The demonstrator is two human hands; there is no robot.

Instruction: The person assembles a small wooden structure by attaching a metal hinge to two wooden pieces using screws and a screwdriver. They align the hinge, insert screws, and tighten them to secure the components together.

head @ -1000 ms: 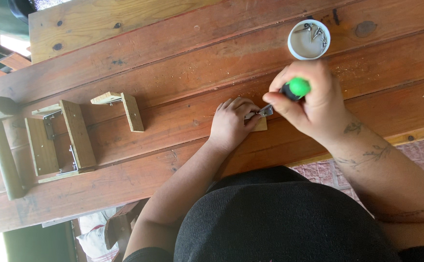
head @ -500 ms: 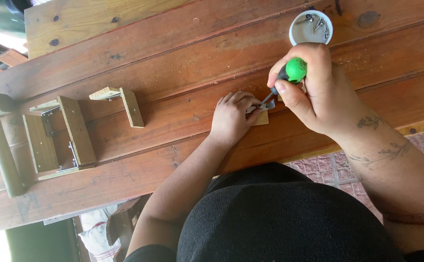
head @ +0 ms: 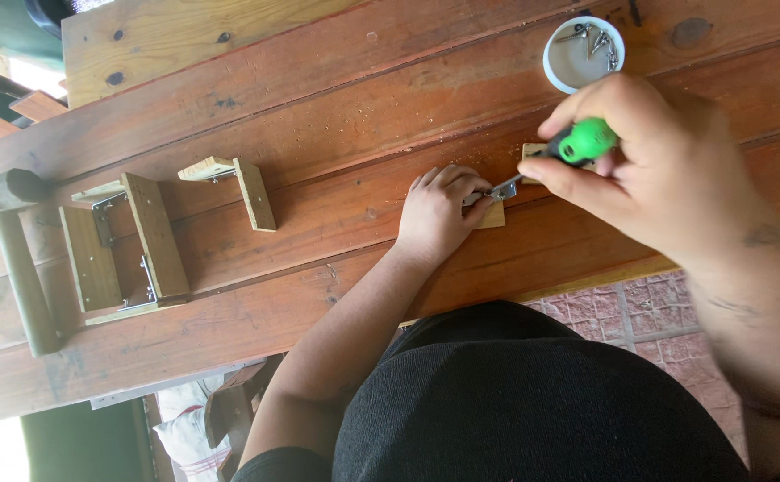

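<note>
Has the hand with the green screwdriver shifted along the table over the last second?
Cannot tell. The right hand with the green screwdriver keeps its place just below the white cup of screws; only the camera view has shifted.

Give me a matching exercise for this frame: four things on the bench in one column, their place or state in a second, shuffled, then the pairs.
1. screwdriver
2. white cup
3. small wood block
4. L-shaped piece

a. pressed down by the left hand
b. lying alone, left of the hands
c. gripped in the right hand
d. holding screws

Pairs: 1-c, 2-d, 3-a, 4-b
</note>
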